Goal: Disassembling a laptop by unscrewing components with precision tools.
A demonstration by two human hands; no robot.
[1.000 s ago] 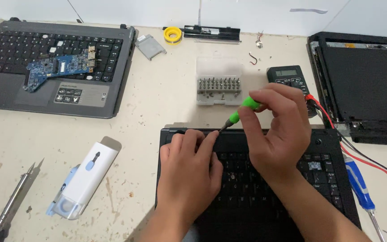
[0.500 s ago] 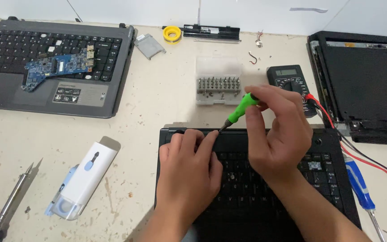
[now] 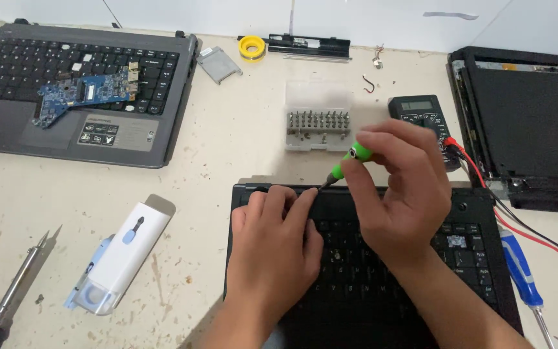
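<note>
Two hands work over a black laptop keyboard (image 3: 382,271) at the near edge of the desk (image 3: 227,155). Right hand (image 3: 398,187): fingers closed around the green-handled screwdriver (image 3: 347,161), held tilted, tip down-left at the keyboard's upper edge. Left hand (image 3: 276,239): lies flat on the keys, fingers together, fingertips (image 3: 308,197) touching the screwdriver tip, holding nothing. Just beyond the screwdriver sits a clear bit case (image 3: 318,119); a black multimeter (image 3: 421,116) is beside it, partly behind the right hand, with red and black leads running right. Far left: grey laptop base (image 3: 79,97) with a blue circuit board (image 3: 85,97) lying on its keys. Near left: white tool case (image 3: 121,255) and a soldering iron (image 3: 8,297). A blue-handled screwdriver (image 3: 521,271) lies right of the keyboard.
</note>
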